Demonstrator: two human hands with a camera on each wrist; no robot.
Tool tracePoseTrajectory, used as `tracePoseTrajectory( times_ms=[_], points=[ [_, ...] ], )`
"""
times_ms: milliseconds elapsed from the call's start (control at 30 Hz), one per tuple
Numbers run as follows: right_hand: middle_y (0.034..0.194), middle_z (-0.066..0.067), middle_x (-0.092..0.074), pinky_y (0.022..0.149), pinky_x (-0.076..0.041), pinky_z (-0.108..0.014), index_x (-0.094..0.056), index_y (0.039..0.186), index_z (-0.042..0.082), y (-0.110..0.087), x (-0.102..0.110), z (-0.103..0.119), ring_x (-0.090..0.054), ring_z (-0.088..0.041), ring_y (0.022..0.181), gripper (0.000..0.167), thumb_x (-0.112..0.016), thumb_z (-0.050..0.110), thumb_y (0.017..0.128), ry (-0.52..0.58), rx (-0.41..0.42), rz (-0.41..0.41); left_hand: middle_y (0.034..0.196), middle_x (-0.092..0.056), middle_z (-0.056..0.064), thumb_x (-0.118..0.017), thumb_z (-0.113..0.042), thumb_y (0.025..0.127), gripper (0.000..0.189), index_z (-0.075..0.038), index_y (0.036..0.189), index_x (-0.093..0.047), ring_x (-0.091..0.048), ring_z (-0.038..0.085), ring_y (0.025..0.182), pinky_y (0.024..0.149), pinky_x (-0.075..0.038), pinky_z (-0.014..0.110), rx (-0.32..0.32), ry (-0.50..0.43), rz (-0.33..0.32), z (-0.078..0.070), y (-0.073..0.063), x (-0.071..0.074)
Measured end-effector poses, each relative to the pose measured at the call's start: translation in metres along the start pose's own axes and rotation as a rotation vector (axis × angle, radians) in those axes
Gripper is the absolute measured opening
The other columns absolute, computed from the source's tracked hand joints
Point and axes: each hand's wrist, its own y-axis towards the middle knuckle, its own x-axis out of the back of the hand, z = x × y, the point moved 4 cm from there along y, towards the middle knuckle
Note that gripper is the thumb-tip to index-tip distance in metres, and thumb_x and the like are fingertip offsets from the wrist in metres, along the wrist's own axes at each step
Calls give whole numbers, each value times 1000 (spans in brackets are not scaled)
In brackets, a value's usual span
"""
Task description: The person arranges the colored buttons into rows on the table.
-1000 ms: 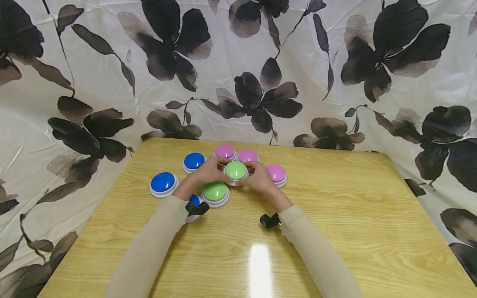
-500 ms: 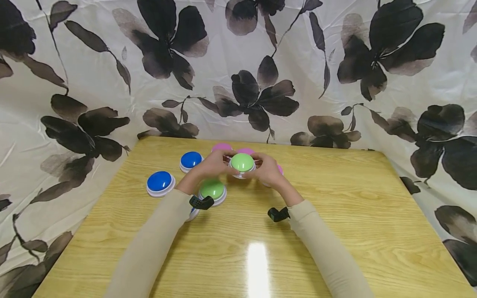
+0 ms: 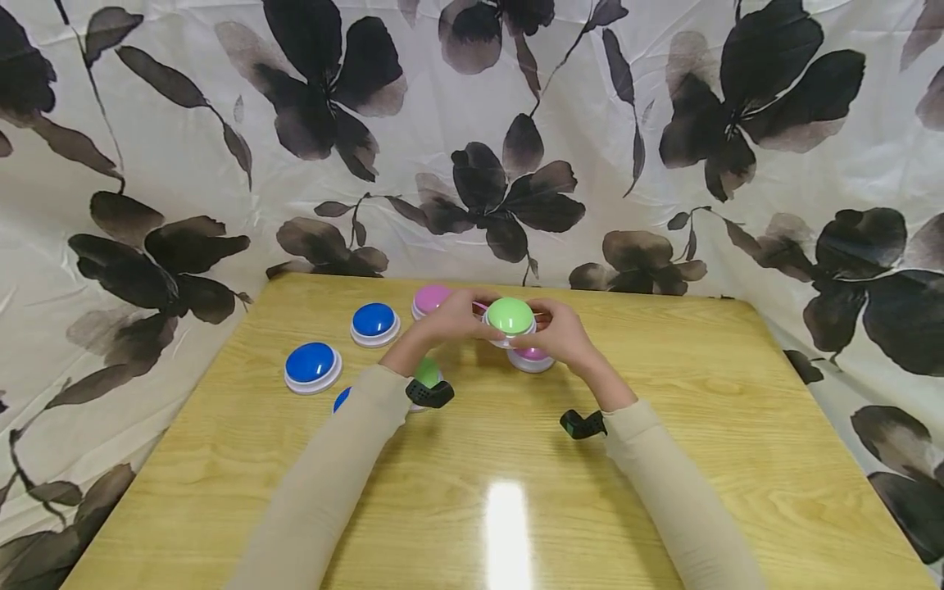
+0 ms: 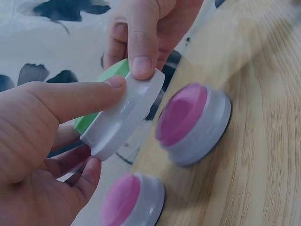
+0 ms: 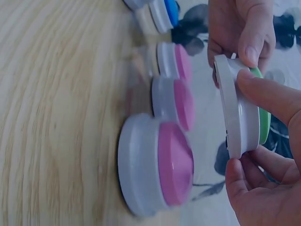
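1. Head view: a round plastic button with a glossy green dome and white base (image 3: 510, 316) is held, dome up, above the light wood-grain desk (image 3: 664, 459), toward its far edge.
2. One side of this button is gripped by the curled fingers of the left hand (image 3: 459, 318); the opposite side is gripped by those of the right hand (image 3: 565, 333).
3. By the left wrist view, both thumbs are seen pressed against the white base.
4. By the right wrist view, three round plastic buttons with pink domes and white bases (image 5: 176, 165) are shown in a row on the desk, apart from the held button.
5. Three round plastic buttons with blue domes and white bases (image 3: 310, 365) are placed toward the left of the desk; the nearest is mostly covered by the beige left sleeve (image 3: 335, 483).
6. A second green-domed button (image 3: 428, 372) is partly hidden by the black left wrist camera (image 3: 430, 394).
7. White fabric printed with dark flowers (image 3: 413, 147) is hung behind the desk.
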Motion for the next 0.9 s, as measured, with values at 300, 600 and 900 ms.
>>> tracePoseTrajectory(
  times_ms=[300, 600, 900],
  points=[
    [123, -15, -59, 92, -48, -40, -56, 130, -1, -6, 25, -12, -56, -30, 108, 65, -85, 11, 73, 16, 15, -20, 119, -62, 11, -86, -15, 74, 65, 1, 130, -57, -58, 26, 105, 87, -50, 28, 2, -7, 8, -14, 19, -20],
    [126, -17, -58, 95, -47, -43, -54, 133, -1, -4, 54, -28, -55, -32, 110, 69, -86, 12, 73, 16, -15, -5, 120, -62, 10, -85, -12, 75, 62, 0, 129, -58, -59, 25, 103, 85, -51, 27, -18, -42, 33, -23, 44, -40],
    [126, -19, -57, 96, -45, -44, -55, 132, -1, 1, 85, -41, -54, -33, 111, 71, -88, 14, 71, 15, -16, 11, 122, -61, 12, -86, -11, 73, 69, 1, 133, -55, -59, 26, 105, 85, -51, 27, 27, -50, 57, -35, 73, -55]
  ],
)
